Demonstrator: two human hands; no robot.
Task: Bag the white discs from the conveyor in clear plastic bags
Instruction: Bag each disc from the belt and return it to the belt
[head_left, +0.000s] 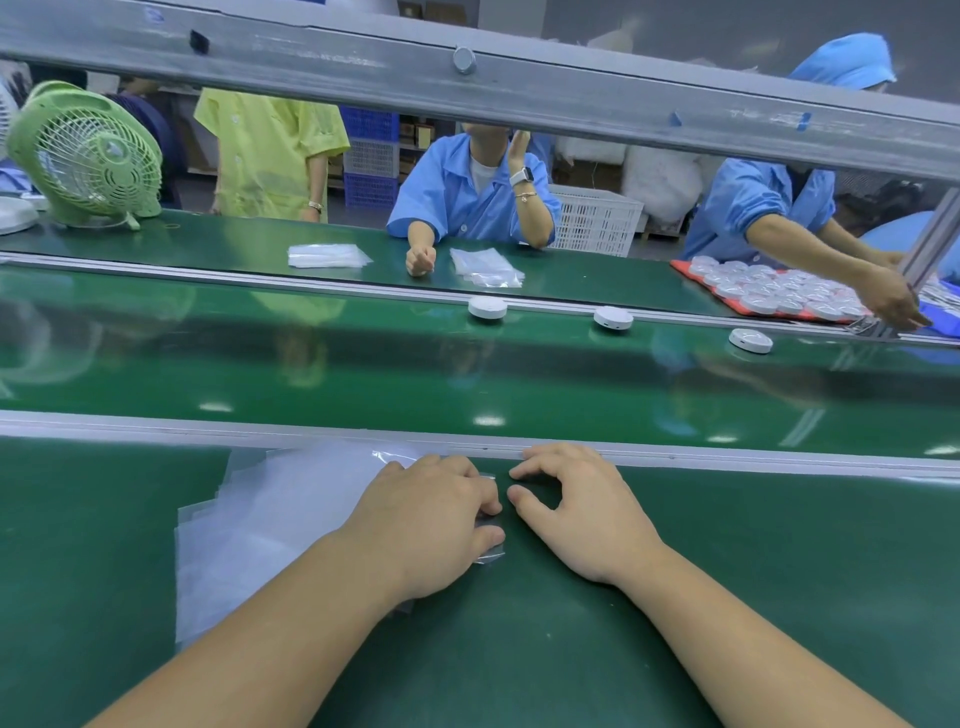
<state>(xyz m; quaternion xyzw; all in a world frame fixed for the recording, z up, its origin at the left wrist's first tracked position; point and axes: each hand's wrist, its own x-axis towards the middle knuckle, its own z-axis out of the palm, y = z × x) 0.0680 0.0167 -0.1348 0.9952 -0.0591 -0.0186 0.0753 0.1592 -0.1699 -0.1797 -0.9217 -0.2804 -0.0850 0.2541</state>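
- White discs (613, 317), three of them, lie spaced along the far edge of the conveyor belt (363, 364), well apart from my hands.
- My left hand (426, 525) rests on the stack of clear bags (270, 519), thumb and fingertips pinching its right edge.
- My right hand (582, 514) sits just beside it on the green table (779, 545), fingers loosely bent, holding nothing.

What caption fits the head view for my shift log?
Left hand pinches the clear plastic bags, right hand rests beside them; three white discs lie on the green conveyor.
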